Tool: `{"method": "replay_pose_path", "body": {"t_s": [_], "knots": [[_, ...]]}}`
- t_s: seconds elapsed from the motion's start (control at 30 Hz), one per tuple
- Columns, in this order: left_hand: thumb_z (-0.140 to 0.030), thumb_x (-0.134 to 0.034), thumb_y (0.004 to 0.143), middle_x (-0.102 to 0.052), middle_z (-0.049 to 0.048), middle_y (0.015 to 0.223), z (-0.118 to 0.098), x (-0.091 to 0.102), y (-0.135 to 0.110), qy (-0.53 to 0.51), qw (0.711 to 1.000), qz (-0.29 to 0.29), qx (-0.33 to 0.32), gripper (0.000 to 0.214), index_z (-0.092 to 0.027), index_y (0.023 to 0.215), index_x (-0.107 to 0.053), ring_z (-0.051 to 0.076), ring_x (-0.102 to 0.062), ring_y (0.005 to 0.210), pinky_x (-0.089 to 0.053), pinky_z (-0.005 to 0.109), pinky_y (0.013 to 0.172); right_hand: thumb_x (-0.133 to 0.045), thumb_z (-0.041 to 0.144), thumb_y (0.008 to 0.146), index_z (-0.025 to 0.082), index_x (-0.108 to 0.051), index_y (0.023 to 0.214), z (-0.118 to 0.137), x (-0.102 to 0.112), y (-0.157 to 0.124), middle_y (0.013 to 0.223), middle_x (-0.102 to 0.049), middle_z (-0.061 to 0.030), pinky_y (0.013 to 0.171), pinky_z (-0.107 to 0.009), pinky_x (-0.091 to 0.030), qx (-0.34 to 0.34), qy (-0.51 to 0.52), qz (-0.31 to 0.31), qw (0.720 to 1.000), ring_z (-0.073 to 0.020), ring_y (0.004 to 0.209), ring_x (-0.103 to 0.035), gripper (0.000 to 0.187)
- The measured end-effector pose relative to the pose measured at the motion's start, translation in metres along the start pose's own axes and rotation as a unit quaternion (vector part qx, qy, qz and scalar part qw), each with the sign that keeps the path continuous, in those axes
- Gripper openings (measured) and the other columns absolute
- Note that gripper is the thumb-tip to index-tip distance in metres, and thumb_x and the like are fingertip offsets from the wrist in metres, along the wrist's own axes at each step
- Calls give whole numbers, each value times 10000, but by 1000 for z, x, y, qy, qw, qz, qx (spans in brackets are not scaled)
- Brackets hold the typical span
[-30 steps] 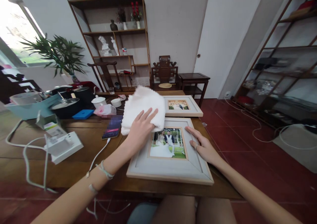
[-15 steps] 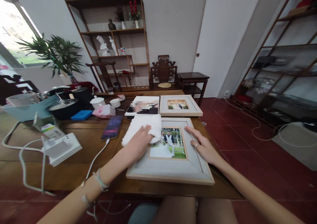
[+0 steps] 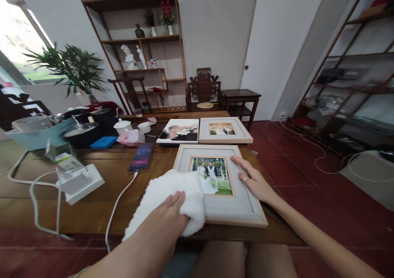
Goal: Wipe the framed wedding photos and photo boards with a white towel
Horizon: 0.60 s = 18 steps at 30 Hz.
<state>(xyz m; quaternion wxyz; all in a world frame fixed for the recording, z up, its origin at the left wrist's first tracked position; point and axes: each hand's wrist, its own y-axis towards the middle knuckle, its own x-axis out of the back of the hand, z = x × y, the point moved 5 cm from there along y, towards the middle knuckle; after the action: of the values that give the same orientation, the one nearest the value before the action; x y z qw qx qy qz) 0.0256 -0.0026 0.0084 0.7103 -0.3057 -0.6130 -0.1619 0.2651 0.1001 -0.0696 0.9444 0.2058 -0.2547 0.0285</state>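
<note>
A large pale wooden picture frame (image 3: pixel 234 204) with a wedding photo lies flat at the near edge of the wooden table (image 3: pixel 101 187). My left hand (image 3: pixel 168 214) presses a white fluffy cloth (image 3: pixel 172 192) onto the frame's near left corner, fingers bent over the cloth. My right hand (image 3: pixel 252 180) lies flat and open on the frame's right border, a ring on one finger.
Behind the big frame lie a smaller framed photo (image 3: pixel 224 130) and an unframed print (image 3: pixel 180 131). A phone (image 3: pixel 141 157) with a white cable, a white box (image 3: pixel 80 182), pots (image 3: pixel 83 131) and cups crowd the left. Shelves and chairs stand behind.
My left hand has dragged the cloth from the frame's far left corner down its left side to the near left corner. The right hand has stayed on the right border.
</note>
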Motion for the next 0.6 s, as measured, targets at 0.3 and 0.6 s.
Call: {"method": "replay_pose_path", "body": {"t_s": [0.3,0.6], "knots": [[3,-456,692,-367,178,1390,35,-4,42,28,995,-86,39,319,-104,920,-651,280,-290,1309,-279,417,1058,-444,126,776,277,-447,1310,0,0,0,1415,-403,-29,1112,-486,-194,5,6,2,1000,-241,1322,-329,555],[-83,-423,811,-294,151,1435,79,-6,106,52,979,-191,56,340,-117,1100,-599,273,-221,1338,-239,433,1069,-442,129,773,287,-449,1308,2,0,0,1409,-411,-20,1115,-482,-188,5,10,6,1000,-238,1323,-326,557]]}}
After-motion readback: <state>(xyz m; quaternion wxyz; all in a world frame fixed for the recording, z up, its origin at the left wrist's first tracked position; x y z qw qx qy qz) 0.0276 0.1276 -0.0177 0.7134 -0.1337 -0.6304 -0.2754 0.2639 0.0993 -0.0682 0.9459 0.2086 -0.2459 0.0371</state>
